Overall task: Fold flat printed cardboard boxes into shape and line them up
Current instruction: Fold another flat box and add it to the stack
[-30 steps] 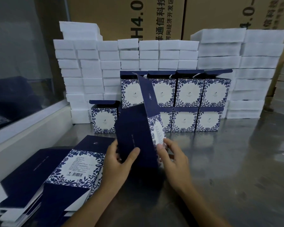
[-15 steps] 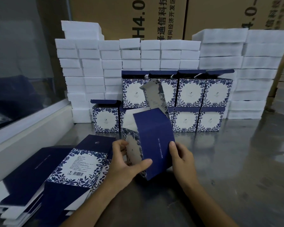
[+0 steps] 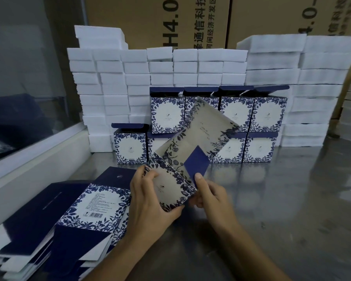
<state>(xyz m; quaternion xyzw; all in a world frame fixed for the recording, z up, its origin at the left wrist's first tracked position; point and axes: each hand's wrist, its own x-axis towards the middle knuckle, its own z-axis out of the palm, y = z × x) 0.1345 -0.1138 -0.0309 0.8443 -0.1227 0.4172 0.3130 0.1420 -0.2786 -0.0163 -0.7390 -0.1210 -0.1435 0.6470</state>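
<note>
2 bare hands hold 1 half-opened box (image 3: 187, 159) above the metal tabletop (image 3: 282, 199), near the middle of its near half. The left hand (image 3: 150, 201) is closed around the box's lower end, thumb under the white panel with the blue floral border and fingers (image 3: 144, 172) curled over its far-left edge. The right hand (image 3: 211, 194) pinches the right edge of that same end, its thumb (image 3: 199, 179) pressed on a solid navy flap that sticks up from the fold. The box tilts up and away to the right, and its upper part is motion-blurred.

At the near left corner of the tabletop lies a stack of flat boxes (image 3: 75, 216), navy and floral panels facing up, a barcode visible on the top one. The left forearm passes just beside this stack.

Towards the far edge, folded boxes (image 3: 265, 114) stand in 2 tiers with their navy top flaps raised: 4 on the upper tier, and a lower row partly hidden behind the held box, with 1 folded box (image 3: 130, 146) standing at its left end. Behind and on both sides of them rise stacks of white foam blocks (image 3: 114, 78). Large brown cartons (image 3: 190, 21) with printed characters stand at the back. A glass panel (image 3: 24, 78) in a pale frame runs along the left edge.
</note>
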